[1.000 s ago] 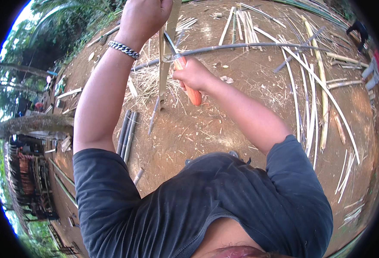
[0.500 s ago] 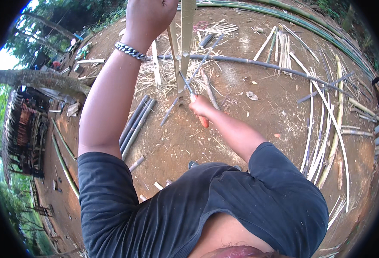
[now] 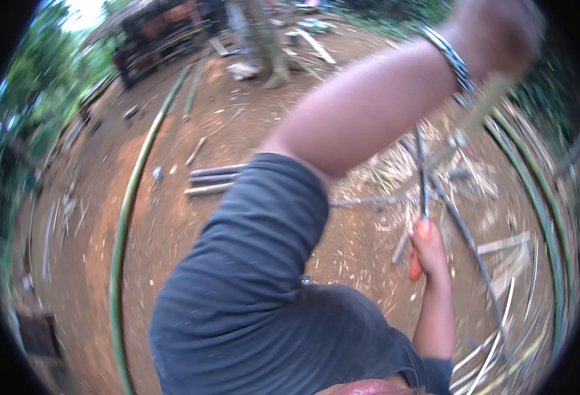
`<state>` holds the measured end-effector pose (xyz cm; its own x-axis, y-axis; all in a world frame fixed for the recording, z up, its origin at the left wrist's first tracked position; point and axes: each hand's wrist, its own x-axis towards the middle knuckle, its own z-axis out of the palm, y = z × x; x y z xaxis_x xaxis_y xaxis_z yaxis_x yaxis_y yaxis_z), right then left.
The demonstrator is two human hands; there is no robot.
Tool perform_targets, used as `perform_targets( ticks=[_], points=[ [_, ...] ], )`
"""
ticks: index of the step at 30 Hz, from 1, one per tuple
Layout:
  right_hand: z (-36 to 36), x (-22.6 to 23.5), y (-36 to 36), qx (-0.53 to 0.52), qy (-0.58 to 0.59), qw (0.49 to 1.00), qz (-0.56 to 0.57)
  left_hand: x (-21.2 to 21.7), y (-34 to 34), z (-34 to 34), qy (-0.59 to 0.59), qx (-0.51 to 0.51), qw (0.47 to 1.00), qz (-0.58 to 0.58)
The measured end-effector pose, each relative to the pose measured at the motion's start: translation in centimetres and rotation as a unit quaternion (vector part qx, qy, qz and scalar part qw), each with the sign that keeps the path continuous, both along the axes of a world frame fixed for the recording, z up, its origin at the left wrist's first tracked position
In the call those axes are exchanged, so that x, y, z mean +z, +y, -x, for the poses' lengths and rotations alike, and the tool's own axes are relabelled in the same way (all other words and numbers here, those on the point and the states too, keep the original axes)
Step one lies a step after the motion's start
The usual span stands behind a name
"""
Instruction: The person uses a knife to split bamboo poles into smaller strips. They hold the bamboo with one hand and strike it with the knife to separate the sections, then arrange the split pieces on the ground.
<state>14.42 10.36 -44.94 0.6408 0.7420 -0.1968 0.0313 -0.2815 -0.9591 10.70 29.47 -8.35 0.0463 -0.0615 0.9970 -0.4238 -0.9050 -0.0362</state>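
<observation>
My left hand (image 3: 500, 36) is raised at the upper right, blurred by motion, with a chain bracelet (image 3: 449, 58) at its wrist. It appears closed round the upper part of a pale split bamboo piece (image 3: 479, 110), which slants down and left from it; the fingers themselves are smeared. Lower down, my right hand (image 3: 433, 245) is wrapped round the orange handle of a long knife (image 3: 424, 187). Its narrow dark blade points upward, crossing the bamboo piece in view. Whether blade and bamboo touch, I cannot tell.
Pale shavings (image 3: 385, 170) litter the dirt around the bamboo. Dark poles (image 3: 214, 179) lie left of my arm, and a long green bamboo pole (image 3: 131, 197) farther left. More green poles (image 3: 533, 178) and split strips (image 3: 494, 359) lie right. A tree trunk (image 3: 263, 49) and a hut stand behind.
The view has swung left, so both hands now appear farther right. The bamboo piece, upright before, now looks slanted. The long knife is still in my right hand.
</observation>
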Motion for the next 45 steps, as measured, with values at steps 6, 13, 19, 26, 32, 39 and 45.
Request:
perform_targets(
  ticks=[6, 13, 19, 26, 32, 39, 45],
  points=[
    [0.3, -9.9, 3.9, -0.014, -0.001, 1.0, 0.018, -5.5, 2.7, -0.9, 0.115, 0.016, 0.988, 0.097],
    [-4.7, -14.0, 5.7, -0.065, -0.199, 0.971, 0.116, -5.2, 2.5, -4.1, 0.138, 0.047, 0.984, 0.103],
    [-4.7, -8.7, 3.1, -0.082, -0.336, 0.922, 0.173, -5.3, 2.6, -6.1, 0.137, 0.041, 0.981, 0.134],
    [-4.7, -10.6, 2.9, -0.046, -0.173, 0.974, 0.136, -6.0, 2.1, -5.1, 0.132, -0.013, 0.984, 0.116],
    [-3.7, -11.9, 2.7, -0.051, -0.07, 0.995, 0.047, -17.1, 3.4, -0.5, 0.083, -0.116, 0.98, 0.14],
    [-2.2, -11.2, 4.5, -0.068, 0.001, 0.998, 0.005, -31.4, 4.6, -0.4, 0.366, -0.077, 0.903, 0.21],
    [-2.6, -11.2, 6.4, -0.051, 0.024, 0.998, -0.018, -30.4, 5.4, -4.1, 0.415, -0.064, 0.845, 0.331]
  ],
)
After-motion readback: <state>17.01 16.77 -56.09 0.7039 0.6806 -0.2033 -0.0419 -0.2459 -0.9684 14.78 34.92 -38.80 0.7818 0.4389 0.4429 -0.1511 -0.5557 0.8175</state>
